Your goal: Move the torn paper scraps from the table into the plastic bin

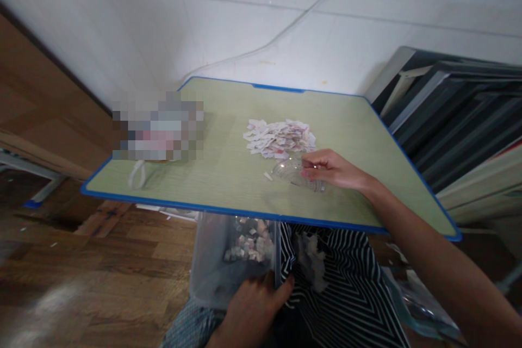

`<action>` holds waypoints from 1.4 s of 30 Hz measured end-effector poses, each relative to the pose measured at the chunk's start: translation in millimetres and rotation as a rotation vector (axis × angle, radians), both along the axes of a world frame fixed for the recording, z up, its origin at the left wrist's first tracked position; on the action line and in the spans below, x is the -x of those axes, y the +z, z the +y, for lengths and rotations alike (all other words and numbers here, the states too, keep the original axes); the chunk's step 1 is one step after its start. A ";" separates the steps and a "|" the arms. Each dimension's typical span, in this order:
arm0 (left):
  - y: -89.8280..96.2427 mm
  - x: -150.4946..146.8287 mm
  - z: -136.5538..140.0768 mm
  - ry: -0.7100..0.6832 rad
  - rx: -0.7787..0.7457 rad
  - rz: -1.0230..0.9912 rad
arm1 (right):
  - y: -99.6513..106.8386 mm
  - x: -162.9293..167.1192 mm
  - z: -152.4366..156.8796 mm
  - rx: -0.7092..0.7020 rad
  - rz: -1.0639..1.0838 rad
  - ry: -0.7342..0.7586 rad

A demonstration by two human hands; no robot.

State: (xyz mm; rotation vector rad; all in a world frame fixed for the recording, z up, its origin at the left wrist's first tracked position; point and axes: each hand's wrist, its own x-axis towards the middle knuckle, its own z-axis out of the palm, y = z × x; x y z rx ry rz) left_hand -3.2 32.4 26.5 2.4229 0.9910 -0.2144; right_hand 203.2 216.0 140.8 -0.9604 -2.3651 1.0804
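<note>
My right hand [334, 171] is closed on a clear, half-round protractor [290, 172] with markings along its curve, tilted just above the table or touching it; I cannot tell which. Just beyond it lies a heap of small torn paper pieces [279, 137], and a single slip [268, 176] rests to its left. Below the table edge, my left hand [259, 302] grips the near right rim of a translucent plastic bin [210, 261]. Inside the bin is a pile of paper bits [250, 244]. Some of the left fingers are hidden behind the rim.
A green table [220, 174] with blue edging stands against a white wall. A blurred-out item [159, 133] with a white loop [137, 175] sits at its left. Dark panels [460, 103] lean at the right, a cardboard box [53, 81] stands left. Striped cloth [346, 277] covers my lap.
</note>
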 end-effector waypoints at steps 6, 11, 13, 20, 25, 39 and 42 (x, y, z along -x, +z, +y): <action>1.6 0.1 -0.4 0.001 0.003 0.019 | -0.3 -1.7 0.6 0.018 -0.029 -0.011; 3.1 -0.1 0.5 -0.007 0.011 0.029 | 1.8 -3.4 -0.3 -0.004 -0.014 -0.052; 2.7 0.1 0.6 -0.002 0.008 0.026 | 1.2 -1.9 -0.5 -0.019 0.009 -0.059; 3.9 0.1 0.3 -0.001 0.016 0.016 | -2.3 3.4 0.8 -0.041 -0.024 -0.057; 4.8 0.0 0.3 0.002 0.004 0.027 | 3.7 -10.8 4.2 0.027 -0.093 -0.022; 7.2 -0.5 1.6 0.001 0.032 0.029 | 21.2 -51.6 -1.5 0.324 -0.380 0.281; 8.5 -0.7 1.7 0.015 0.031 0.024 | 22.3 -50.5 -2.9 0.327 -0.375 0.309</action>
